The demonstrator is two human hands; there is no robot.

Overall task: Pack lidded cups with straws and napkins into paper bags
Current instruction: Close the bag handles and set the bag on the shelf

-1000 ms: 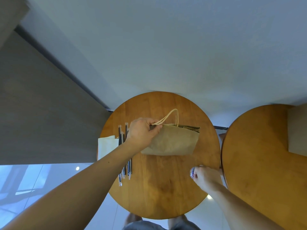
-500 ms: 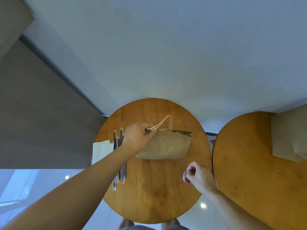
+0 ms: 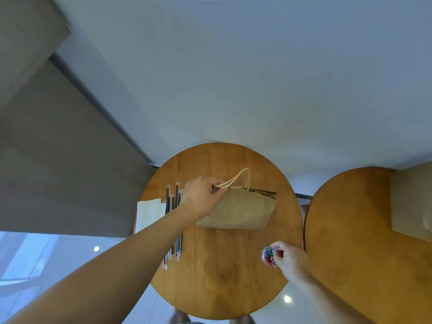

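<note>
A brown paper bag [image 3: 243,210] with cord handles stands on the round wooden table [image 3: 222,277]. My left hand [image 3: 202,195] grips the bag's top edge at the base of the handles. Several wrapped black straws [image 3: 174,220] lie on the table left of the bag, partly under my left forearm. White napkins [image 3: 149,212] lie at the table's left edge. My right hand [image 3: 288,258] is at the table's right front and its fingers pinch inside a small clear tub of coloured paper clips [image 3: 268,255]. No cup is visible.
A second round wooden table [image 3: 364,253] stands close on the right, with a beige object [image 3: 413,206] on its far side. A white wall runs behind both tables. Glossy floor shows below and to the left.
The camera view has tilted, so the tables sit lower in the frame. My right hand has lifted off the tub, uncovering the paper clips. My left hand keeps its grip on the bag.
</note>
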